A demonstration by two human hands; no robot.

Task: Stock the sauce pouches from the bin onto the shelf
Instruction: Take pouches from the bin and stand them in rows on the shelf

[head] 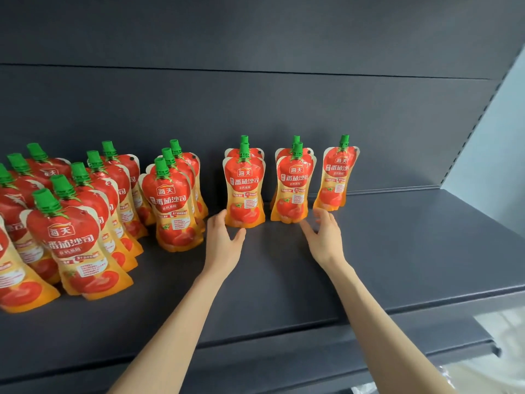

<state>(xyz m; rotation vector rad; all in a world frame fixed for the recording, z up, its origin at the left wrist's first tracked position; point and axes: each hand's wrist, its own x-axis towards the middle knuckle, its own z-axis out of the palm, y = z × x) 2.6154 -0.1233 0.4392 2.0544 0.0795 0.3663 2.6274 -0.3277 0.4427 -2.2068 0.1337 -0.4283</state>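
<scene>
Left hand [223, 240] and right hand [324, 237], fingers [218, 223] spread empty, flanked probably soft, light pouches [245, 191], best gripped at the narrow waist.

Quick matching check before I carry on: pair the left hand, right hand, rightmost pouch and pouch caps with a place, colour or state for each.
Things:
1. left hand
2. right hand
3. rightmost pouch
4. pouch caps

Matches:
a. green
b. stands alone, no pouch in front of it
c. open, by the rightmost pouch's base
d. open, nearer the crowded rows

Pairs: 1-d, 2-c, 3-b, 4-a
</scene>
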